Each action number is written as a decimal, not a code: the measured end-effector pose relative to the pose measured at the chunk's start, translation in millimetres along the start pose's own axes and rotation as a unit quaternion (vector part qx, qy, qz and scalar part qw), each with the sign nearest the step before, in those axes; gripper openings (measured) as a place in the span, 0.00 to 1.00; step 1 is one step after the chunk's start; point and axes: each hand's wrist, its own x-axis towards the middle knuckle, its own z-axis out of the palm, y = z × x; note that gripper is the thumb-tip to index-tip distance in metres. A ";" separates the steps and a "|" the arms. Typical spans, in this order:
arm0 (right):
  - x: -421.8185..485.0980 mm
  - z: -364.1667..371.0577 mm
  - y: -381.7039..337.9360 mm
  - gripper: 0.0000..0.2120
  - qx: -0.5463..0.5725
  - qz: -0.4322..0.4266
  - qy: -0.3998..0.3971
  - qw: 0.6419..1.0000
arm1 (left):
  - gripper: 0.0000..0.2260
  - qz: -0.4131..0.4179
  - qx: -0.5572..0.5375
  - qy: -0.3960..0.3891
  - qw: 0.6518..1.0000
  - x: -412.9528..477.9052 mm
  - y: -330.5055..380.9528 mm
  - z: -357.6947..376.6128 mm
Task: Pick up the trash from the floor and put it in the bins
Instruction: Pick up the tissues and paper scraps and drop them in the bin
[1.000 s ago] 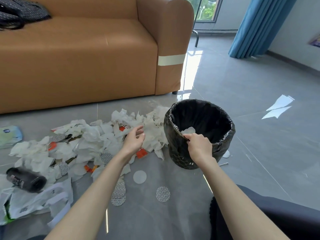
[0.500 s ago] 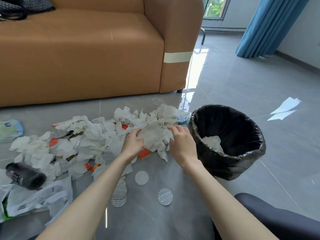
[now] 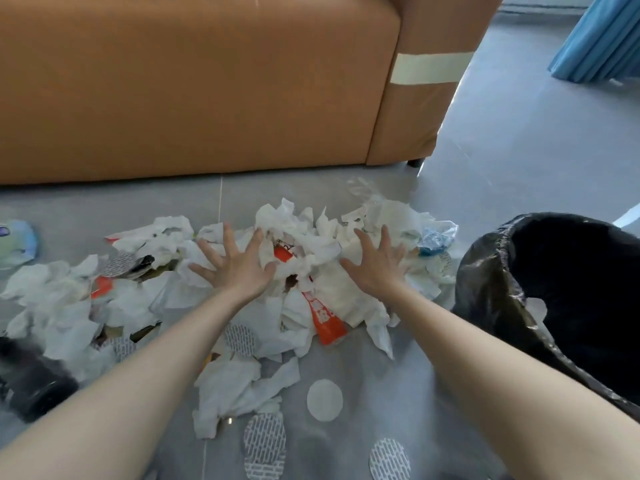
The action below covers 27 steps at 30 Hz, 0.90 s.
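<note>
A heap of crumpled white tissues (image 3: 304, 251) with orange wrappers (image 3: 325, 318) lies on the grey floor in front of the sofa. My left hand (image 3: 235, 265) is spread wide, fingers straight, over the left part of the heap. My right hand (image 3: 377, 263) is spread the same way over the right part. Neither hand grips anything. A bin lined with a black bag (image 3: 485, 282) stands tilted at the right, close to my right forearm, with a white tissue (image 3: 535, 306) inside.
An orange sofa (image 3: 207, 91) stands right behind the heap. Round white and patterned pads (image 3: 323, 400) lie near my arms. A black bottle (image 3: 34, 386) lies at the far left, a crumpled clear plastic bottle (image 3: 436, 237) beside the bin, a blue curtain (image 3: 602, 43) far right.
Both hands have reached forward and spread open over the tissue heap. My head has moved closer and lower. The bin, which my right hand let go of, now sits farther right.
</note>
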 end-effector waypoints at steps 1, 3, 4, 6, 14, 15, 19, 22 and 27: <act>13.9 7.4 -2.0 0.33 -0.006 0.000 0.002 1.000 | 0.33 -0.002 0.007 -0.006 1.000 11.0 -3.8 4.7; 37.3 22.1 -4.5 0.35 0.000 0.004 0.001 1.000 | 0.40 -0.015 0.008 -0.029 0.999 27.9 -12.8 16.9; 45.9 27.4 -3.8 0.36 0.009 0.011 -0.010 1.000 | 0.43 -0.028 0.003 -0.044 0.999 31.5 -17.0 22.5; 55.6 40.2 0.2 0.38 0.040 0.031 -0.059 0.997 | 0.46 -0.040 -0.007 -0.073 0.997 38.0 -30.3 40.9; 30.8 81.1 -2.6 0.42 0.050 0.032 -0.124 0.991 | 0.45 0.024 -0.003 -0.098 0.995 23.0 -52.3 82.9; 23.7 83.7 -3.6 0.43 0.069 0.033 -0.121 0.990 | 0.45 0.029 -0.002 -0.101 0.994 13.0 -49.7 84.6; -18.1 101.9 -4.7 0.44 0.082 0.001 -0.157 0.984 | 0.41 0.059 0.001 -0.134 0.989 -25.5 -47.8 91.5; -55.1 107.9 0.3 0.30 0.048 -0.043 -0.146 0.987 | 0.39 0.074 0.016 -0.160 0.984 -58.5 -49.8 96.6; -115.2 92.1 24.6 0.19 -0.030 -0.057 -0.202 0.977 | 0.34 0.069 -0.081 -0.178 0.978 -120.2 -58.6 87.1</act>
